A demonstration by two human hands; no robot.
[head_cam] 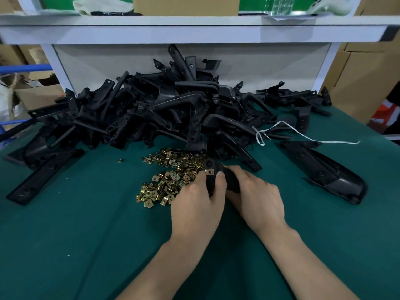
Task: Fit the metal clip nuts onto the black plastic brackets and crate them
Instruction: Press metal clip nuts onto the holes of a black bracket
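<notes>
Between the two hands, just in front of the body: one black bracket (218,180), held low over the green cloth (86,234). Left hand (194,204) wrapped round its near end, thumb and forefinger pinching a brass-coloured clip nut (209,171) against the bracket's edge. Right hand (257,195) closed round the bracket's far side, steadying it; fingertips hidden underneath. Nut sitting at the edge, next to a round hole; cannot tell whether fully pushed home.

Just left of the grip and touching the left knuckles: loose heap of clip nuts (168,176), plenty left. One stray nut (120,160) well apart to the left.

Beyond the grip, against the white back panel (259,68): big tangled pile of brackets (162,109), none showing a brass clip from here. Right of the grip, apart from the pile: one long bracket (324,172) lying alone, no clip visible. White string (303,135) trailing across the cloth behind it.

No crate in view; none of the crating step checkable. Judgement: early going. One bracket in hand at the fitting step, the bulk of pile and nuts unworked, crating all to come. Possibly more clip positions on this same piece; not visible under the hands.
</notes>
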